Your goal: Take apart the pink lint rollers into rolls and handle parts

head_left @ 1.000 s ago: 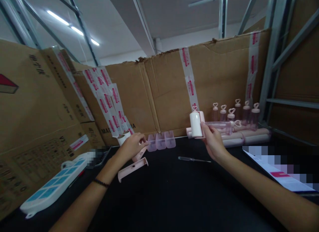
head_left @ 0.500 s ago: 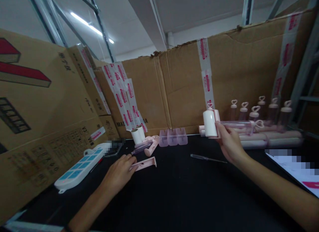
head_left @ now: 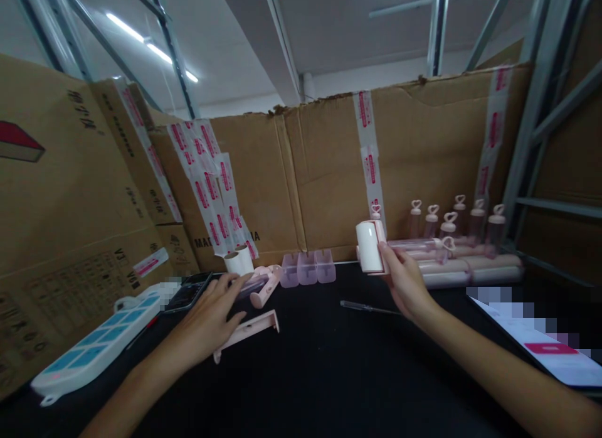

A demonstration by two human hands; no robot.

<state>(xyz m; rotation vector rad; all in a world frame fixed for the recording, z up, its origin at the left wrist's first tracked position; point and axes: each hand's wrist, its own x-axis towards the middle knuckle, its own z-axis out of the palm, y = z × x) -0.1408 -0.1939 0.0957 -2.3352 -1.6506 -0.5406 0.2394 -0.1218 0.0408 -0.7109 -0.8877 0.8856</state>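
My right hand, at one o'clock, stays closed around a pink holder carrying a white roll. My left hand, at eleven, has spread and shifted from the U-shaped pink bracket's end toward a translucent purple piece, seemingly holding nothing; contact I can't tell. At twelve sits a three-compartment box; at one, a screwdriver.

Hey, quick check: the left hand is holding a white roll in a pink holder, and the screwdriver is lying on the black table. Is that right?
Not quite. The head view shows the right hand, not the left hand, holding the white roll in a pink holder. The screwdriver is lying on the black table, as you said.
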